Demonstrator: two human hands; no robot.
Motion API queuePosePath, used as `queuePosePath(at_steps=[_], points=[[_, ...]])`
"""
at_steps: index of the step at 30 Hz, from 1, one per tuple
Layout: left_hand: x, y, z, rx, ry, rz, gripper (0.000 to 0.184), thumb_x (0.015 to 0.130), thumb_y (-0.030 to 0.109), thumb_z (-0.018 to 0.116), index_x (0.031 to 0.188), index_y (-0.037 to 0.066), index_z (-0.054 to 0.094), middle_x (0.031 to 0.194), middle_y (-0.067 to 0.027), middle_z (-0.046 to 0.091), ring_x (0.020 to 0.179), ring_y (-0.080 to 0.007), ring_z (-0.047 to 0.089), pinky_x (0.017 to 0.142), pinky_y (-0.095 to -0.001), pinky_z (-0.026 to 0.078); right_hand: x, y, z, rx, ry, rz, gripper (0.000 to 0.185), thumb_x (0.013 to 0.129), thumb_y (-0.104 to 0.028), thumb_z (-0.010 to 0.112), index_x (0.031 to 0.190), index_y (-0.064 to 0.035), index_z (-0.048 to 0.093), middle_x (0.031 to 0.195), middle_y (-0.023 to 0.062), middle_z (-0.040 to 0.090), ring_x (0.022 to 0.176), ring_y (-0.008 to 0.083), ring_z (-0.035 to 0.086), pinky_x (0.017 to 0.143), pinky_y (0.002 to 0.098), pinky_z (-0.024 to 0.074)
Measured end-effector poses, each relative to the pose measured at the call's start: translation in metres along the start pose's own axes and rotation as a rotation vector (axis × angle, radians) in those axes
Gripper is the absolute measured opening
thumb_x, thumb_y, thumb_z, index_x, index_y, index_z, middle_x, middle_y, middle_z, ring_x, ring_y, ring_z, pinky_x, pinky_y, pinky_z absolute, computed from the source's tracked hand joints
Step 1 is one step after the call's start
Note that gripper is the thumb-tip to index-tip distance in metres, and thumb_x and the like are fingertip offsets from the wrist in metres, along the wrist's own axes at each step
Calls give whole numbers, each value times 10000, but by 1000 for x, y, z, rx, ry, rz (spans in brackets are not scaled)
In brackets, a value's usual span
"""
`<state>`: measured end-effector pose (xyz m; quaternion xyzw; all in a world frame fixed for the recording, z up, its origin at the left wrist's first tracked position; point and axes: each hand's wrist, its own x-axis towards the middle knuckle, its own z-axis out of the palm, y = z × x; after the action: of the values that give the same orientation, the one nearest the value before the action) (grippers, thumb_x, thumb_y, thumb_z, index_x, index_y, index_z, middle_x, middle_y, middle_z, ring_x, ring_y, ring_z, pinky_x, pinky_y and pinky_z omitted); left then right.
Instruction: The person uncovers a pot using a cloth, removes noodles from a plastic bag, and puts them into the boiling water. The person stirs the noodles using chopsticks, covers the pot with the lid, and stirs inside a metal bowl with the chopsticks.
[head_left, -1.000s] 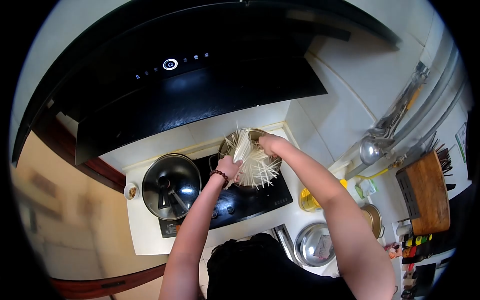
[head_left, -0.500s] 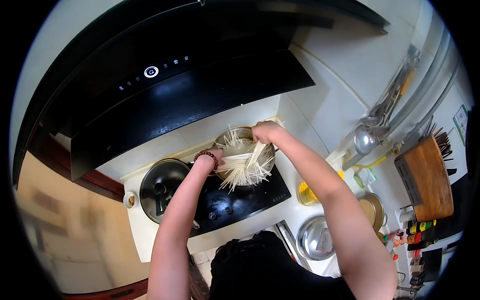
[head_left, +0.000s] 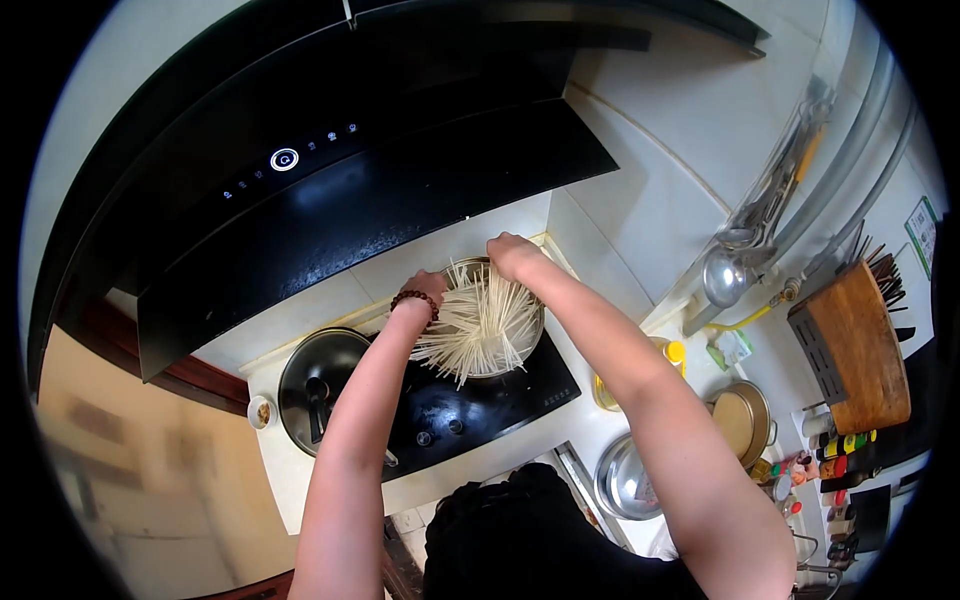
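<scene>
Pale dry noodles [head_left: 485, 330] lie fanned out across a metal pot [head_left: 535, 345] on the black stove [head_left: 475, 425], several ends sticking over the front and left rim. My left hand [head_left: 428, 287], with a beaded bracelet [head_left: 415, 300] at the wrist, is at the pot's upper left beside the noodles; its fingers are mostly hidden. At the pot's back right, my right hand [head_left: 508, 256] is closed on the upper ends of some noodles.
A dark wok [head_left: 300, 385] sits left of the pot, near a small white bowl [head_left: 262, 412]. An oil bottle [head_left: 672, 352], metal bowl [head_left: 625, 480] and pan [head_left: 765, 410] stand right. Ladles [head_left: 728, 275] hang on the wall; the range hood [head_left: 380, 200] overhangs the stove.
The noodles have spread from a bundle into a wide fan over the pot. My left hand has moved left and up, my right hand slightly up and left. The view has shifted.
</scene>
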<state>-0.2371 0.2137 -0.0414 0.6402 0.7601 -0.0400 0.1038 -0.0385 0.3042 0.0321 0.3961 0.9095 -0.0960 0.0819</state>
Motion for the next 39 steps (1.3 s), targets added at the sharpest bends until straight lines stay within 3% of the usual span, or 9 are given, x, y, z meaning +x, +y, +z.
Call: queuePosePath(at_steps=[6,14,16,20,22,25,32,34,39], points=[[0,3,26,-202,-33,-239,268,932,90,564,1156,79,711,1267,-301,596,1158,-446,617,985,-470,535,9,-8,10,133,75,86,332,906,-37,586,1231,-15,651,1308,211,618,1215,371,610,999,426,534],[-6,0,33,-210,45,-203,308,880,24,563,1127,88,734,1243,-273,623,1113,-422,643,976,-421,537,11,-25,-12,121,41,74,390,871,-19,628,1261,3,631,1349,211,595,1237,370,597,1000,414,535],[-20,3,13,-242,-32,-129,270,880,58,630,1130,100,722,1193,-236,667,1117,-397,666,926,-443,569,12,-22,-17,84,-114,-45,295,759,19,683,1028,-73,760,1193,211,682,1109,364,664,906,397,571],[1,-21,45,-312,9,-44,252,821,88,672,1058,130,748,1144,-189,693,1087,-378,666,919,-432,559,12,-23,-24,-12,-186,-107,335,686,74,680,950,-103,787,1054,175,735,971,333,713,791,382,592],[-7,-17,42,-317,168,84,256,802,-14,609,967,90,774,947,-151,755,985,-302,714,907,-381,570,-1,-30,-41,-55,-465,-144,365,658,97,661,941,-94,789,958,150,749,877,298,727,714,363,589],[-17,-16,36,-396,225,125,263,784,-40,599,940,87,769,964,-146,755,933,-305,723,890,-375,570,13,-23,-32,-42,-396,-251,366,666,91,632,938,-96,790,912,132,748,806,270,724,659,347,582],[-22,-24,42,-367,239,222,303,769,-63,539,923,79,758,923,-137,752,877,-308,718,871,-382,559,26,-31,-24,-39,-278,-304,313,772,5,648,1025,-124,780,1058,133,741,973,280,713,799,372,578],[-28,-25,42,-441,317,160,334,746,-84,522,923,72,759,899,-138,748,864,-303,716,860,-385,561,30,-34,-15,-97,-42,-319,334,822,-48,664,1127,-151,748,1162,132,715,1095,302,675,913,378,548],[-42,-28,38,-527,379,57,342,743,-104,520,939,53,753,885,-141,744,840,-282,713,815,-367,571,20,-40,-20,-163,-3,-271,375,836,-43,653,1183,-167,723,1196,123,704,1132,323,654,968,396,527]])
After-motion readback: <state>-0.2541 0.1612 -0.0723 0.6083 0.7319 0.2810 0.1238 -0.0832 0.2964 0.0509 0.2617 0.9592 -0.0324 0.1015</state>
